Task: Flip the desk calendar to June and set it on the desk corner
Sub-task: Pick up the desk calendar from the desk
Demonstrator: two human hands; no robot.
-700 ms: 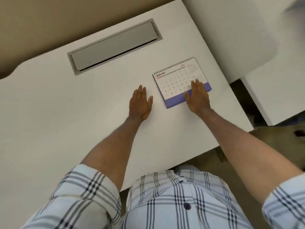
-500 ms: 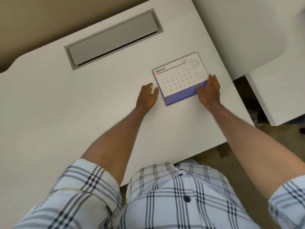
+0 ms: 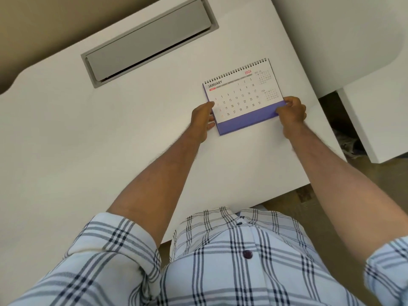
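Note:
A spiral-bound desk calendar (image 3: pixel 240 96) with a purple base shows its JANUARY page. It is over the right half of the white desk (image 3: pixel 110 140), and I cannot tell whether it still touches the surface. My left hand (image 3: pixel 202 118) grips its lower left edge, thumb on the page. My right hand (image 3: pixel 291 112) pinches its lower right corner, fingers on the purple strip.
A grey cable-tray lid (image 3: pixel 150 38) is set into the desk at the back. The desk's right edge and near right corner (image 3: pixel 340 160) lie close to my right arm. Another white desk (image 3: pixel 375 120) stands to the right across a gap.
My left hand slid right from the bare desk onto the calendar's left edge. My right hand shifted from lying flat on the page to pinching the right corner. Both now hold the calendar.

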